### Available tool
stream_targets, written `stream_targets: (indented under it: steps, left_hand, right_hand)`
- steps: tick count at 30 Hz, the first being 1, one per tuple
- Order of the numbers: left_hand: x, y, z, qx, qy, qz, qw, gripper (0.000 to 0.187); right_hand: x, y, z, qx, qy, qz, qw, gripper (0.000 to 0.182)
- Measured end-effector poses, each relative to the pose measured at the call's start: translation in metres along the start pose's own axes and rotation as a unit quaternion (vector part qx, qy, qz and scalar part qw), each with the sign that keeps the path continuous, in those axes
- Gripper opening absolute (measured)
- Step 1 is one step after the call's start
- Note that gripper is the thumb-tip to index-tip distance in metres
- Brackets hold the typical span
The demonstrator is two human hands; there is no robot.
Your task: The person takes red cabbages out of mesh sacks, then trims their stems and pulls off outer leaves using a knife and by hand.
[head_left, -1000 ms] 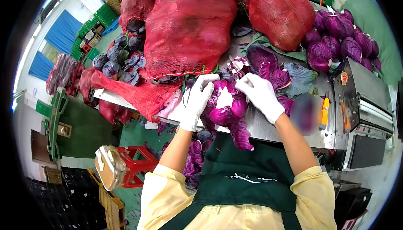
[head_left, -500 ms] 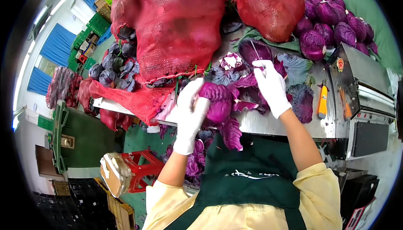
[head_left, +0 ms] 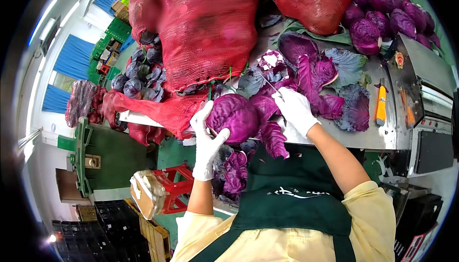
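My left hand, in a white glove, grips the left side of a red cabbage at the table's front edge, its thumb across the front. My gloved right hand is closed on a thin knife. Its handle is hidden in the fist, and the blade points up and left, above and right of the cabbage. A loose purple leaf hangs over the edge beside the cabbage. Behind the knife lies a pale cut piece among trimmed leaves.
Large red mesh sacks fill the table's back left. Whole red cabbages are heaped at back right. An orange utility knife lies near a metal machine. Discarded leaves are below the edge, near a red stool.
My right hand has come down and left with the knife, nearer the cabbage. My left hand has shifted lower around the cabbage, which now shows a rounder, smoother side. The view has shifted slightly.
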State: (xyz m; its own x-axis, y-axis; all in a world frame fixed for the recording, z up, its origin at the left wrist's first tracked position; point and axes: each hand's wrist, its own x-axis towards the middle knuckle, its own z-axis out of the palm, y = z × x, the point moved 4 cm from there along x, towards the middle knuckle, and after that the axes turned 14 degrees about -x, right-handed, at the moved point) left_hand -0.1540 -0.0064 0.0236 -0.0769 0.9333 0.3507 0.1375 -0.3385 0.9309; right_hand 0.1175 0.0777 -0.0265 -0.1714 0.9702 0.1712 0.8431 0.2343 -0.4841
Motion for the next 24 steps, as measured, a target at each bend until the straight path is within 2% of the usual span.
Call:
stream_targets:
  steps: [4,5,7,9,11,13,15,17,18,19,20,21,22,23,24]
  left_hand:
    - [0.001,-0.013,-0.011,-0.07,0.042,0.016,0.997,0.083]
    - [-0.001,-0.019,-0.014,-0.097,0.049,-0.045,0.993,0.079]
    - [0.007,-0.037,-0.026,-0.177,0.122,-0.091,0.972,0.079]
    - [0.009,-0.057,-0.036,-0.278,0.19,-0.121,0.934,0.081]
    - [0.008,-0.076,-0.042,-0.47,0.196,-0.27,0.817,0.085]
    - [0.008,-0.066,-0.038,-0.457,0.225,-0.284,0.812,0.085]
    - [0.007,-0.058,-0.037,-0.296,0.265,-0.335,0.854,0.091]
    - [0.018,-0.036,-0.027,-0.253,0.162,-0.262,0.917,0.073]
    - [0.028,-0.062,-0.041,-0.15,0.214,-0.193,0.946,0.07]
    - [0.036,-0.084,-0.053,-0.043,0.261,-0.12,0.957,0.066]
    - [0.04,-0.069,-0.039,-0.063,0.261,-0.034,0.963,0.066]
    - [0.044,-0.054,-0.027,-0.118,0.227,-0.022,0.966,0.068]
    - [0.048,-0.051,-0.026,-0.161,0.207,-0.035,0.964,0.069]
    - [0.054,-0.048,-0.025,-0.204,0.184,-0.048,0.96,0.071]
    - [0.054,-0.046,-0.024,-0.214,0.186,-0.078,0.956,0.071]
  right_hand:
    - [0.005,-0.005,0.0,-0.03,0.024,0.009,0.999,0.028]
    - [0.006,-0.004,-0.001,-0.034,0.008,0.022,0.999,0.028]
    - [0.014,0.002,-0.004,-0.055,0.032,0.016,0.998,0.028]
    - [0.023,0.01,-0.011,-0.076,0.053,0.001,0.996,0.027]
    - [0.032,0.022,-0.018,-0.1,0.094,0.011,0.991,0.026]
    - [0.037,0.026,-0.039,-0.116,0.11,0.067,0.985,0.022]
    - [0.029,0.008,-0.066,-0.144,0.212,0.055,0.965,0.018]
    - [0.021,-0.029,-0.084,-0.063,0.28,-0.014,0.958,0.019]
    - [0.018,-0.049,-0.081,-0.014,0.302,-0.074,0.95,0.019]
    - [0.018,-0.068,-0.076,0.071,0.229,-0.12,0.963,0.019]
    - [0.025,-0.068,-0.038,0.216,0.152,-0.107,0.959,0.019]
    - [0.021,-0.076,-0.018,0.366,-0.014,-0.022,0.93,0.024]
    - [0.011,-0.084,0.001,0.477,-0.147,0.108,0.86,0.029]
    - [0.008,-0.086,0.017,0.49,-0.169,0.113,0.847,0.038]
    - [0.007,-0.088,0.038,0.467,-0.192,0.112,0.856,0.039]
